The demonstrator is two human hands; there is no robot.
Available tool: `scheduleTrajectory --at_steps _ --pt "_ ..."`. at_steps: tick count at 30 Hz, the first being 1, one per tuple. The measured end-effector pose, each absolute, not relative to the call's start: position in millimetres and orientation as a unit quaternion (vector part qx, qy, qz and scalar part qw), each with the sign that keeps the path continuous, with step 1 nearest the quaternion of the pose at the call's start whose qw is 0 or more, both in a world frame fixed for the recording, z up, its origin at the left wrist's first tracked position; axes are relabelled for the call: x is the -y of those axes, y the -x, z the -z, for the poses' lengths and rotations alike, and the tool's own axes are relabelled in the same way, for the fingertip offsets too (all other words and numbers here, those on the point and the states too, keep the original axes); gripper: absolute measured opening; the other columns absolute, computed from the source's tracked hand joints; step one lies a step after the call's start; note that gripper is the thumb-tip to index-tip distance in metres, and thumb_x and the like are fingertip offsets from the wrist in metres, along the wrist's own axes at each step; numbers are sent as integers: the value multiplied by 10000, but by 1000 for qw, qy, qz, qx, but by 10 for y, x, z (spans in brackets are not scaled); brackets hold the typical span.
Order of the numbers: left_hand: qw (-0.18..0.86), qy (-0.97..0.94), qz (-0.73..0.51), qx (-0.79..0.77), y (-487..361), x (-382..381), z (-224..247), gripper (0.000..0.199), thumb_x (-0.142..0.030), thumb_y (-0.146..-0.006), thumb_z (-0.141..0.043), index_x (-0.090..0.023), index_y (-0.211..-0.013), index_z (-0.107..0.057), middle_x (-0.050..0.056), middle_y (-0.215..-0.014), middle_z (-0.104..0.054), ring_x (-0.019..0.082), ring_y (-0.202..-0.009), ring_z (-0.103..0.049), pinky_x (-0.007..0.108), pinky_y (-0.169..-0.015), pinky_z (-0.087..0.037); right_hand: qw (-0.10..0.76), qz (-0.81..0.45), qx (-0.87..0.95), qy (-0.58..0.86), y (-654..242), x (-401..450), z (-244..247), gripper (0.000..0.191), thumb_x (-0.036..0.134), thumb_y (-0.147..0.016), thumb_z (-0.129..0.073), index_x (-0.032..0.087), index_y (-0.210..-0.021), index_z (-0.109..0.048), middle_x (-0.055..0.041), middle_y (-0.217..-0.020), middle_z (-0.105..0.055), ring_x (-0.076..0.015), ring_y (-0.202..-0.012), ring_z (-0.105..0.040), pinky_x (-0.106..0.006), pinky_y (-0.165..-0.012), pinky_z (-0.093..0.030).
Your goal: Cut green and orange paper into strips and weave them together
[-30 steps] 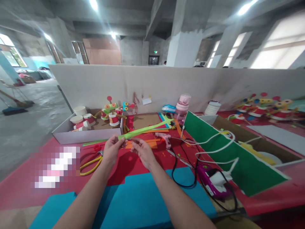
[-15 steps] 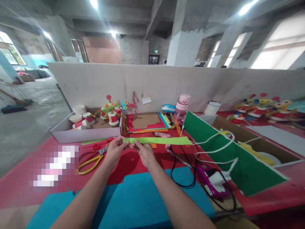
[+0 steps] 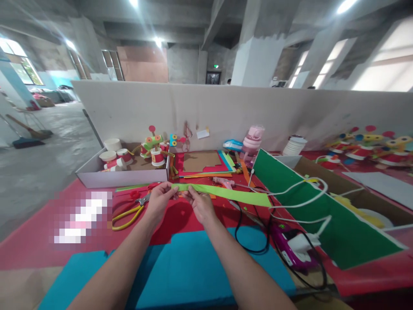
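A long lime-green paper strip (image 3: 238, 196) stretches to the right from my two hands, its far end hanging free above the red table cover. My left hand (image 3: 161, 199) pinches the strip's left end between thumb and fingers. Close beside it, my right hand (image 3: 199, 203) is closed on the same strip a little further along. Yellow-handled pliers (image 3: 129, 218) lie left of my left wrist, next to something red. Behind the strip rests a pink glue gun (image 3: 224, 182). Blue sheets (image 3: 193, 267) lie under my forearms.
A white box (image 3: 124, 177) with paper cups and craft figures stands back left. Stacked coloured sheets and cardboard (image 3: 201, 161) lie behind my hands. On the right are a green-sided box (image 3: 316, 215), a purple power strip (image 3: 292, 249) and loose cables. A pink bottle (image 3: 252, 142) stands near the partition.
The strip's free right end has dipped lower and swung slightly toward me. Both hands keep their pinch close together. The whole view has shifted a little.
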State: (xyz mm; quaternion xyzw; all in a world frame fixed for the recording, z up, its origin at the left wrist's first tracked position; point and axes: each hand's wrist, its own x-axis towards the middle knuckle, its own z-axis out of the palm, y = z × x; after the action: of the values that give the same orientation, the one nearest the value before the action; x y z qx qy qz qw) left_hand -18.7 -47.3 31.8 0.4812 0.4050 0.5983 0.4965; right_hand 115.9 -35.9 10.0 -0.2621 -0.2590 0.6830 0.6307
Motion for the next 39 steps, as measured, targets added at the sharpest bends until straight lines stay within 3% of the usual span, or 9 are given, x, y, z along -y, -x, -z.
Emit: scheduleTrajectory --at_steps 11,20,31,39 --pt "478 -515 -571 -426 154 504 -352 237 -324 -662 -745 -149 -630 -588 -10 -543 -580 95 -518 -514 222 -543 -416 583 -711 296 258 -1121 429 -90 248 296 -583 -841 134 -708 -701 11 -607 -663 -90 -573 -598 -223 -637 -537" --pt "504 -491 -572 -421 132 503 -347 268 -323 -620 -792 -154 -735 -619 -10 -609 -611 86 -512 -527 203 -526 -424 602 -706 251 275 -1126 373 -69 266 291 -542 -860 115 -637 -686 -13 -597 -669 -100 -573 -617 -229 -664 -548" --pt "488 -498 -564 -443 136 501 -355 235 -341 -649 -764 -139 -662 -644 4 -601 -603 85 -519 -515 199 -538 -433 612 -705 243 263 -1127 366 -59 257 276 -555 -856 112 -647 -681 -9 -593 -656 -99 -579 -612 -225 -668 -550" --pt "501 -473 -576 -441 122 492 -346 288 -382 -641 -775 -144 -728 -637 -9 -607 -598 84 -504 -514 207 -522 -437 619 -685 259 284 -1112 379 -73 247 280 -556 -848 116 -646 -688 -9 -575 -652 -113 -559 -608 -260 -651 -548"
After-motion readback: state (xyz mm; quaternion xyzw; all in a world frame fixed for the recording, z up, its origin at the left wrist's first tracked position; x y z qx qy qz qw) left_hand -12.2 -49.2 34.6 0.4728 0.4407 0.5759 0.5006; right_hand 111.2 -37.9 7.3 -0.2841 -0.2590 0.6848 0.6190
